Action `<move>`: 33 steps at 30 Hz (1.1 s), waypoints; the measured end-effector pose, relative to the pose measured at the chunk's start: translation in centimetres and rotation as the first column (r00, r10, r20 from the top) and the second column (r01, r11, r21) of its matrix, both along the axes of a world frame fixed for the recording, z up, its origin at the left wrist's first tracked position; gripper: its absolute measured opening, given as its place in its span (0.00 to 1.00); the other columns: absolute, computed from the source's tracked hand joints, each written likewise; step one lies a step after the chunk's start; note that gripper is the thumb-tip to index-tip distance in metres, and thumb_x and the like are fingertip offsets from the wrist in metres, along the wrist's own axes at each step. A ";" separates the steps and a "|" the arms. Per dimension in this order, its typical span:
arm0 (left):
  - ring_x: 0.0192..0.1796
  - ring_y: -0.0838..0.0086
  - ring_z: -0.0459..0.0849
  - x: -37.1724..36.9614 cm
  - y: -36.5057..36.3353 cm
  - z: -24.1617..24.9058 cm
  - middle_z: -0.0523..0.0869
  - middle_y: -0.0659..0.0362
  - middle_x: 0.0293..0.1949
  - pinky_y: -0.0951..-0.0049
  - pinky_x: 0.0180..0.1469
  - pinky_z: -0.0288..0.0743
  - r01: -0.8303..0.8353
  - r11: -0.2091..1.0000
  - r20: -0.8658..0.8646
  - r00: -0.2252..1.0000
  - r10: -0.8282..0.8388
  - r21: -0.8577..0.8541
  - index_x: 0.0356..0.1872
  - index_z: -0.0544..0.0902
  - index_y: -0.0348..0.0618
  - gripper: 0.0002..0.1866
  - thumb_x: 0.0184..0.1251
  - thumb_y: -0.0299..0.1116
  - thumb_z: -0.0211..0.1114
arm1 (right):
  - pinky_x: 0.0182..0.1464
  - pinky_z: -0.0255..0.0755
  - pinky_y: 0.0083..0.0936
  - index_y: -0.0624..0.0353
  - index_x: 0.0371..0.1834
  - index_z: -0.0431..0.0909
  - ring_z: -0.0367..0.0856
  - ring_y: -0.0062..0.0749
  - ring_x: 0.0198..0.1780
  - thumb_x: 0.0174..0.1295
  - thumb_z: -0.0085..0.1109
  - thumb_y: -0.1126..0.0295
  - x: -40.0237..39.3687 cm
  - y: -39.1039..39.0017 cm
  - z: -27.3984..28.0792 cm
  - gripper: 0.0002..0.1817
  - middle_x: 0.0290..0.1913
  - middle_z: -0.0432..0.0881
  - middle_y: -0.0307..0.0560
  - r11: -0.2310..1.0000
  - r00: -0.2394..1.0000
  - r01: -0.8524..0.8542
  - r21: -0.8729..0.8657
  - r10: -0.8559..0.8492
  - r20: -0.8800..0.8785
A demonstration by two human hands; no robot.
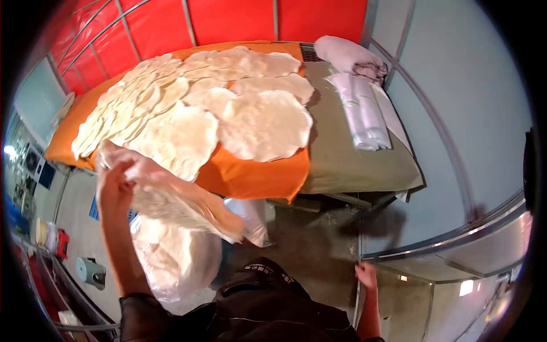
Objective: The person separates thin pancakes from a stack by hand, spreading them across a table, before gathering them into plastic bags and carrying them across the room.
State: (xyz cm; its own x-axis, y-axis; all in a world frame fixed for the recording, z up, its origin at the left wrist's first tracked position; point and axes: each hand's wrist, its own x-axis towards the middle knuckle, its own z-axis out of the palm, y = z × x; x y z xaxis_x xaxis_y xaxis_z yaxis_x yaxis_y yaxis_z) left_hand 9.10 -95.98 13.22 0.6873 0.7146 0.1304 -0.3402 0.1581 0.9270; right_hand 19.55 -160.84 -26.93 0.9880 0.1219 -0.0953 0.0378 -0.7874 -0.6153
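Note:
My left hand [118, 178] is closed on the edge of a large thin flatbread [176, 196], which hangs folded and slanting down to the right. Below it stands a clear plastic bag [174, 256] with a pile of pale flatbreads inside. On the orange cloth [253, 176] many round flatbreads [265, 125] lie spread out, overlapping in rows toward the left. My right hand [366, 275] is low at my right side, fingers curled in with nothing visible in them, near the upright edge of a panel.
Right of the bread, an olive cloth [336, 165] covers the table. Rolled plastic sheeting [362, 114] and a rolled pale cloth [350, 56] lie there. A grey panel wall [450, 102] borders the right side. A grey-green stool [90, 272] stands on the floor at left.

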 end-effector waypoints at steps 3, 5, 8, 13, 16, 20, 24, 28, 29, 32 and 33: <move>0.28 0.74 0.80 8.9 3.3 2.1 0.82 0.56 0.30 0.76 0.30 0.74 0.074 0.988 -0.165 0.985 -0.051 0.139 0.32 0.77 0.39 0.05 0.58 0.29 0.56 | 0.26 0.69 0.19 0.63 0.32 0.76 0.76 0.18 0.26 0.56 0.52 0.70 9.2 7.7 11.6 0.07 0.22 0.77 0.39 0.876 0.984 0.105 0.470 -0.022 -0.178; 0.33 0.78 0.79 15.8 4.1 2.1 0.81 0.61 0.32 0.79 0.38 0.72 0.223 0.933 -0.163 0.970 -0.182 0.284 0.35 0.77 0.39 0.09 0.59 0.34 0.56 | 0.28 0.69 0.20 0.63 0.36 0.74 0.76 0.20 0.26 0.56 0.54 0.70 14.1 12.0 16.3 0.09 0.25 0.78 0.43 0.807 0.998 0.029 0.590 0.012 -0.065; 0.36 0.61 0.81 28.1 1.8 -0.5 0.81 0.48 0.33 0.67 0.44 0.76 0.481 0.852 -0.201 0.873 -0.444 0.207 0.41 0.74 0.34 0.15 0.61 0.36 0.53 | 0.32 0.70 0.23 0.62 0.40 0.72 0.78 0.28 0.28 0.54 0.57 0.69 21.8 16.8 21.5 0.12 0.30 0.78 0.49 0.924 0.973 -0.154 0.351 0.080 0.216; 0.39 0.62 0.79 38.4 -0.1 -9.3 0.72 0.49 0.46 0.61 0.43 0.75 0.475 0.875 -0.367 0.800 -0.475 -0.095 0.59 0.59 0.50 0.29 0.59 0.44 0.57 | 0.50 0.66 0.34 0.66 0.50 0.65 0.71 0.51 0.49 0.46 0.64 0.65 35.0 20.8 24.6 0.29 0.47 0.72 0.61 0.998 0.805 -0.002 -0.064 0.039 0.592; 0.43 0.66 0.80 34.9 -3.0 -10.4 0.78 0.46 0.42 0.69 0.45 0.75 0.669 0.743 -0.388 0.690 -0.611 0.020 0.56 0.62 0.33 0.31 0.50 0.26 0.65 | 0.54 0.63 0.39 0.68 0.55 0.59 0.66 0.55 0.53 0.41 0.67 0.59 41.9 20.1 24.2 0.40 0.51 0.68 0.63 0.995 0.837 0.048 -0.084 0.006 0.547; 0.43 0.67 0.79 34.3 -5.7 -11.1 0.79 0.47 0.42 0.72 0.48 0.73 0.664 0.747 -0.473 0.651 -0.594 -0.024 0.52 0.66 0.30 0.25 0.52 0.22 0.62 | 0.55 0.57 0.52 0.64 0.60 0.54 0.60 0.53 0.59 0.35 0.68 0.47 48.7 18.9 24.1 0.51 0.59 0.60 0.61 0.956 0.952 0.241 -0.169 -0.199 0.234; 0.47 0.66 0.78 39.3 -12.1 -11.2 0.78 0.48 0.45 0.71 0.49 0.72 0.727 0.652 -0.295 0.589 -0.753 -0.216 0.53 0.67 0.32 0.23 0.54 0.20 0.61 | 0.55 0.56 0.56 0.59 0.61 0.52 0.56 0.54 0.63 0.29 0.68 0.41 54.7 16.1 22.0 0.56 0.62 0.58 0.59 0.916 0.962 0.256 -0.309 -0.274 -0.016; 0.49 0.62 0.76 47.8 -19.4 -14.2 0.75 0.49 0.48 0.65 0.51 0.71 0.777 0.606 -0.321 0.538 -0.779 -0.168 0.53 0.66 0.34 0.23 0.55 0.22 0.60 | 0.58 0.60 0.35 0.63 0.56 0.58 0.62 0.50 0.60 0.31 0.67 0.50 59.1 13.1 19.9 0.48 0.57 0.64 0.61 0.979 0.990 0.099 -0.179 -0.115 -0.080; 0.48 0.62 0.76 50.4 -21.0 -16.1 0.75 0.50 0.48 0.64 0.51 0.70 0.756 0.580 -0.229 0.533 -0.814 -0.303 0.53 0.65 0.34 0.22 0.55 0.24 0.60 | 0.56 0.62 0.32 0.62 0.55 0.60 0.67 0.44 0.56 0.32 0.66 0.59 59.1 12.5 19.8 0.43 0.55 0.68 0.58 0.980 0.990 0.136 -0.143 -0.139 -0.008; 0.45 0.65 0.77 58.1 -27.4 -19.0 0.75 0.52 0.45 0.65 0.47 0.70 0.682 0.538 -0.152 0.542 -0.826 -0.495 0.52 0.64 0.36 0.25 0.55 0.30 0.62 | 0.50 0.66 0.28 0.62 0.56 0.61 0.71 0.36 0.50 0.34 0.65 0.66 59.8 8.0 18.7 0.40 0.49 0.72 0.51 0.928 0.988 0.093 0.360 -0.040 -0.152; 0.43 0.67 0.78 60.2 -29.5 -18.9 0.76 0.51 0.43 0.69 0.42 0.73 0.653 0.523 -0.127 0.553 -0.823 -0.548 0.52 0.62 0.35 0.27 0.53 0.31 0.64 | 0.48 0.68 0.27 0.62 0.56 0.61 0.73 0.33 0.47 0.35 0.65 0.69 59.8 6.9 18.7 0.39 0.47 0.73 0.49 0.847 0.979 0.090 0.524 0.022 -0.202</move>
State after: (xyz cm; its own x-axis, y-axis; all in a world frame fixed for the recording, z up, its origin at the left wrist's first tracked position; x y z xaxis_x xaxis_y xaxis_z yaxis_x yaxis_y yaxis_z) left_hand 69.30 -125.44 -5.64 0.9143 -0.1631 -0.3707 0.3944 0.5671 0.7231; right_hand 79.32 -153.91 -8.20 0.9608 0.1753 -0.2150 -0.1460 -0.3394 -0.9292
